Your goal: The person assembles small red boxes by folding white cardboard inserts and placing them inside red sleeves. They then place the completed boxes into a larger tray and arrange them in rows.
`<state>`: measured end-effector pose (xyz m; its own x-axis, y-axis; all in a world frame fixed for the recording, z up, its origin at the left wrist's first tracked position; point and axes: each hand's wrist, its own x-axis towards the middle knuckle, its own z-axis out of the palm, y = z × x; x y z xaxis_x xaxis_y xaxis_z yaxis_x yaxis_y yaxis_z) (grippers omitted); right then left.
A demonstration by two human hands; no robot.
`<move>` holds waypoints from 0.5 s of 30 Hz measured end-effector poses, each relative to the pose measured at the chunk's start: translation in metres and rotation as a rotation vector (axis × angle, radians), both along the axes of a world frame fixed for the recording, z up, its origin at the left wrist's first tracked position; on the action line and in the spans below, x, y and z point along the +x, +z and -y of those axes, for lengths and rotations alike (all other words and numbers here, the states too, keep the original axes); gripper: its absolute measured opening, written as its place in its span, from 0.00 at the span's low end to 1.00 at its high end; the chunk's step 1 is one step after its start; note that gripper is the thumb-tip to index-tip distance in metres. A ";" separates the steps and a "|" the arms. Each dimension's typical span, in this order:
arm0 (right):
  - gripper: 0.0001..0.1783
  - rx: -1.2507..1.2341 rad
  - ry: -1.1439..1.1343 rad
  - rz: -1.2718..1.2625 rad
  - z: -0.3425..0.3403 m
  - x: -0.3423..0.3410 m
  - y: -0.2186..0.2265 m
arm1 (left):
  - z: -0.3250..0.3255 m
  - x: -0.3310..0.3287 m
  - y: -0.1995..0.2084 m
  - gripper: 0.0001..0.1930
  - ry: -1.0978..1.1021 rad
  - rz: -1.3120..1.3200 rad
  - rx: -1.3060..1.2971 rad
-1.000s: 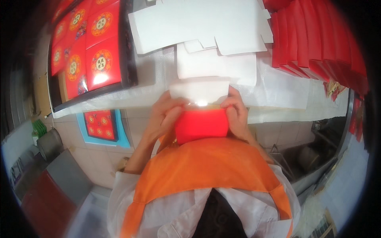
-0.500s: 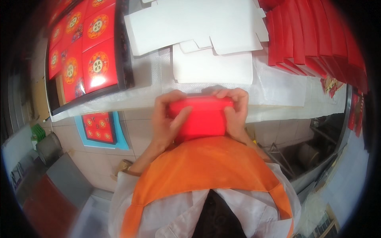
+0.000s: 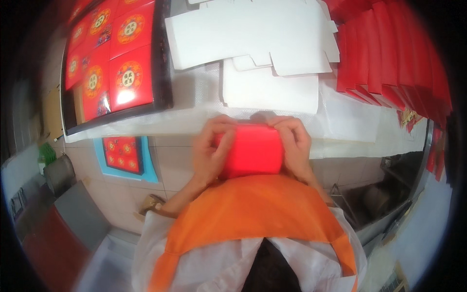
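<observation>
A plain red box [image 3: 255, 151] is held close against my orange apron, just off the near edge of the table. Along its left side my left hand [image 3: 214, 146] is closed, with the thumb lying on the upper face. My right hand [image 3: 294, 146] grips the right side, its fingers bent over the far corner. Both hands meet the far edge of the box, and its underside is hidden.
Flat white carton blanks [image 3: 248, 39] are stacked ahead on the covered table [image 3: 194, 117]. A black tray [image 3: 164, 73] of red patterned boxes [image 3: 130, 78] stands left. Folded red cartons [image 3: 386, 53] lean in a row at right. A red patterned box set [image 3: 121, 153] lies lower left.
The raised band along the far edge of the red box no longer shows, and its upper face looks more even. My fingers have curled further in at the far edge. The whole view has shifted slightly.
</observation>
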<state>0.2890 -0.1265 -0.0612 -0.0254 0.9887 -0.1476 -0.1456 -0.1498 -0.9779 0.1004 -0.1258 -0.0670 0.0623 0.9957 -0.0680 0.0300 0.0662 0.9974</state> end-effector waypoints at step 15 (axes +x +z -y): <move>0.06 0.243 0.086 0.057 0.009 0.004 -0.014 | 0.006 0.003 -0.017 0.06 -0.054 0.018 0.182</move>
<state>0.2934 -0.1355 -0.0753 -0.1091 0.9899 0.0901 -0.0865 0.0808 -0.9930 0.1037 -0.1320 -0.0835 0.1158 0.9867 0.1143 0.0104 -0.1163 0.9932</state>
